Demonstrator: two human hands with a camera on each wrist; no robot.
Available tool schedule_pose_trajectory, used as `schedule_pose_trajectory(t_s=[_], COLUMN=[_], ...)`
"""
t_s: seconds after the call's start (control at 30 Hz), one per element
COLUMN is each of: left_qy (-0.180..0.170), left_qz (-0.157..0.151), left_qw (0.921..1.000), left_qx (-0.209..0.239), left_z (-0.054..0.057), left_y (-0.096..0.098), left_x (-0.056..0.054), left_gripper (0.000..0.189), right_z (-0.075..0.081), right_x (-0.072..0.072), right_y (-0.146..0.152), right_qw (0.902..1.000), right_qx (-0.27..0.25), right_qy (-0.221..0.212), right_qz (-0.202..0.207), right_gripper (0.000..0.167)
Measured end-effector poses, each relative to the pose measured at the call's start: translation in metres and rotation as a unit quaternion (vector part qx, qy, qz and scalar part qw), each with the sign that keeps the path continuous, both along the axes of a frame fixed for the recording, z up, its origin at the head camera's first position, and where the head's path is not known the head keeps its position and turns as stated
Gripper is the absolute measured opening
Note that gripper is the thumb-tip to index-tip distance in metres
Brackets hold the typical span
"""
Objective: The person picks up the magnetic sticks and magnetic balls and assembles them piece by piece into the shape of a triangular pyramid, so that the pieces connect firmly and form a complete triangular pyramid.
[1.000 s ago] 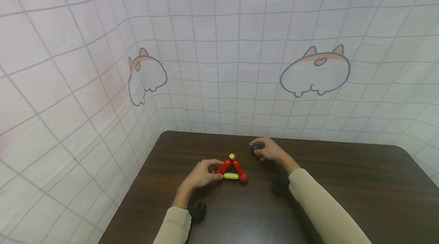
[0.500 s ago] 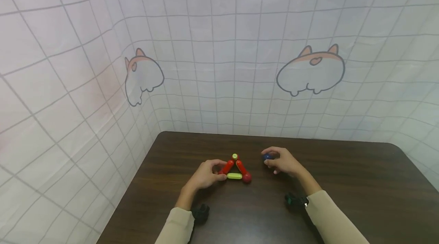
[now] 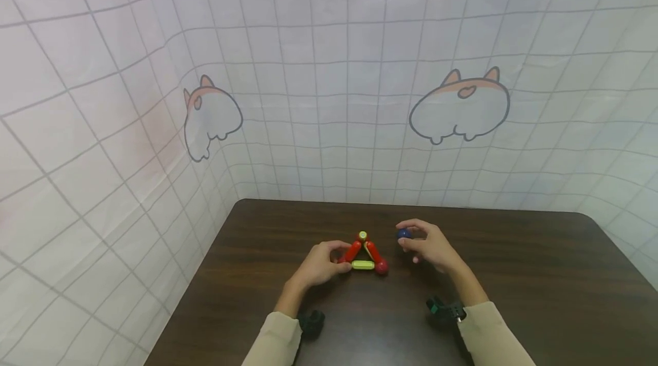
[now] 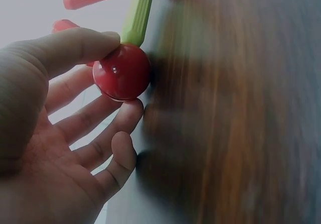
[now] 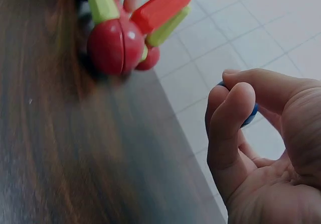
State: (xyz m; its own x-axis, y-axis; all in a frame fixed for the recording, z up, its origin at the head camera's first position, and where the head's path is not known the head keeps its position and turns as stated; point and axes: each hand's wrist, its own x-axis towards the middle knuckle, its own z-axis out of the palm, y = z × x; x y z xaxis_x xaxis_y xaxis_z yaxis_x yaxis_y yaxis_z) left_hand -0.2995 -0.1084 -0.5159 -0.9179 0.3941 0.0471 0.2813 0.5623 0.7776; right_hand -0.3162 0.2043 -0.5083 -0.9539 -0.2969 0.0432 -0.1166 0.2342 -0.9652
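Observation:
My left hand [image 3: 320,266] pinches a red ball [image 4: 123,73] at the left corner of a toy frame made of balls and rods. Red rods [image 3: 352,252] slope up from the two lower corners, and a yellow-green rod [image 3: 362,265] joins those corners. Another red ball [image 3: 381,267] forms the right corner. At the far corner the end of a yellow-green rod [image 3: 362,236] faces up. To the right of the frame and apart from it, my right hand [image 3: 432,249] pinches a blue ball [image 3: 403,233], which its fingers mostly cover in the right wrist view.
A dark wooden table [image 3: 514,274] lies under both hands. Behind it and on the left hangs a white checked cloth [image 3: 329,97] with cartoon animal prints. Each wrist wears a black device; the right device [image 3: 446,309] shows above the table.
My right hand has drawn the blue ball back from the far side towards me and to the right. My left hand and the toy frame have shifted right across the table.

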Motion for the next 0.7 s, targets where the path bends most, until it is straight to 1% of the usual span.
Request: schedule_pose_trajectory(t_s=[0.13, 0.27, 0.47, 0.7], left_qy=[0.000, 0.003, 0.000, -0.009], left_qz=[-0.005, -0.008, -0.009, -0.008], left_qw=[1.0000, 1.0000, 1.0000, 0.9999], left_qx=[0.004, 0.003, 0.000, -0.003], left_z=[-0.001, -0.002, -0.001, 0.002], left_y=[0.007, 0.012, 0.018, 0.020], left_x=[-0.002, -0.004, -0.003, -0.002], left_gripper=[0.039, 0.039, 0.039, 0.039], right_z=[0.004, 0.009, 0.016, 0.026], right_x=[0.002, 0.004, 0.007, 0.015], right_y=[-0.002, -0.005, -0.009, -0.020], right_qw=[0.9998, 0.9995, 0.9992, 0.9992], right_qx=[-0.019, -0.030, -0.033, -0.031], right_qy=[0.002, 0.008, 0.021, 0.025], right_qz=[-0.002, -0.006, 0.000, 0.010], right_gripper=[0.051, 0.049, 0.046, 0.040])
